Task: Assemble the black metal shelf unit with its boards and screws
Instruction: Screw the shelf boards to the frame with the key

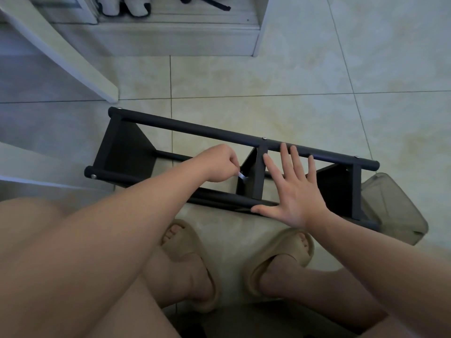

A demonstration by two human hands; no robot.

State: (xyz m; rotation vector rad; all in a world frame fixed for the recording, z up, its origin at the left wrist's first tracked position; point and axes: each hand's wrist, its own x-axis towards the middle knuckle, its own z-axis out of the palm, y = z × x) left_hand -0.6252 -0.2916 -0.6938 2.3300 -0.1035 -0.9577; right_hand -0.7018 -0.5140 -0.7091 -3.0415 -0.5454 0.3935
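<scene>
Shelf (195, 130) lies on its side on floor (268, 74). Left hand (217, 163) curled, pinching small silver tool (242, 176) at middle board (250, 164). Right hand (295, 189) flat, fingers spread, on frame.

The tubes of the shelf unit (195, 129) are seen to be metal, coated in a smooth, matt black, and its boards (127, 152) are finished in the same dull black. The screws (264, 138) are of bright bare metal, as is the small tool (242, 175) pinched in the left hand (217, 163). The floor tiles (317, 69) are glazed, softly glossy and marbled in cream. A bin (395, 206) of cloudy translucent plastic is seen at 4 o'clock, sandals (185, 242) of what looks like matt foam at 6 o'clock, and white-painted furniture (156, 37) at 12 o'clock.
</scene>
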